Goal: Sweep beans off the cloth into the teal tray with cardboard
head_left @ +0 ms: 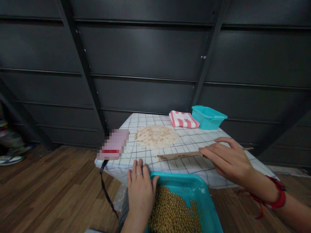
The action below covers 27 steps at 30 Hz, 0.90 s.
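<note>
A teal tray (204, 186) of greenish-tan beans (173, 210), like soybeans, sits low against the table's near edge. My left hand (141, 191) lies along its left side, fingers stretched toward the cloth, thumb at the rim. My right hand (228, 158) grips a thin brown strip (179, 156) that looks like cardboard. The strip's far end reaches left, close to the cloth, by a few loose beans. Beyond it spreads a flat pile of white grains (157, 137), like rice, with yellowish beans mixed in.
A checked white cloth (191, 139) covers the table. At the back right are a folded pink-and-white striped towel (183, 119) and a teal basket (209, 118). A blurred-out pink object (115, 144) lies at the left edge, a black strap (104, 184) hanging below. Dark wall panels (143, 48) stand behind.
</note>
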### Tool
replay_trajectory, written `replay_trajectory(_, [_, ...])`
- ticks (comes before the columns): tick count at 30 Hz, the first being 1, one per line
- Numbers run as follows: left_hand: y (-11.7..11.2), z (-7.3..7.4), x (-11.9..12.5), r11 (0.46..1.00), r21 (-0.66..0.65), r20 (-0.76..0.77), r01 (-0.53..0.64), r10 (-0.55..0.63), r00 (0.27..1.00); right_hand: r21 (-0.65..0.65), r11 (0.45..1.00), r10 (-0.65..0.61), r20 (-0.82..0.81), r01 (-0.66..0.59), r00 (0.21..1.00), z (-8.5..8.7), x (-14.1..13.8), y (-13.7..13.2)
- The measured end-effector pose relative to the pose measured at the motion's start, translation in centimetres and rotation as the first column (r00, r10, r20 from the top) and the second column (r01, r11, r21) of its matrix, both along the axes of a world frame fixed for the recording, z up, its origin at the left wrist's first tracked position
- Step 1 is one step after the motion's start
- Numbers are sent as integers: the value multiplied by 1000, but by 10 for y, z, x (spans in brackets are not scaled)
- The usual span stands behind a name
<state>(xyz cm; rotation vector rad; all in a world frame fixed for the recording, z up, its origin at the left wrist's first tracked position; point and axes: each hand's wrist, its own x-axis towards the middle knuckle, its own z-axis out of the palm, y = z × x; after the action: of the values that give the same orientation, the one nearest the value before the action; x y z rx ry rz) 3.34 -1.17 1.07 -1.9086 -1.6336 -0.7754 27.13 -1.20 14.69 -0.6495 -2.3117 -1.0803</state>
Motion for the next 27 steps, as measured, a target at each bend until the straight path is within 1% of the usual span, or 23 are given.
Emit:
replay_trajectory(5, [-1, 0, 0, 1000, -19, 3, -1, 1, 1000, -41, 999, -3, -7, 3, 1000, -4, 4, 0])
replay_trajectory(9, [0, 1, 0, 1000, -22, 4, -4, 4, 1000, -67, 998, -19, 25, 21, 999, -7, 7, -2])
replay_trajectory(18, [0, 2, -2, 1000, -14, -28, 7, -7, 1000, -87, 995, -40, 22, 42, 999, -8, 6, -6])
replay_trajectory(23, [0, 2, -3, 999, -52, -31, 1, -3, 1000, -118, 991, -66, 26, 69, 997, -8, 7, -9])
replay_trajectory(27, [0, 1, -3, 999, -43, -43, -2, 0, 999, -139, 989, -49, 14, 51, 999, -6, 7, -9])
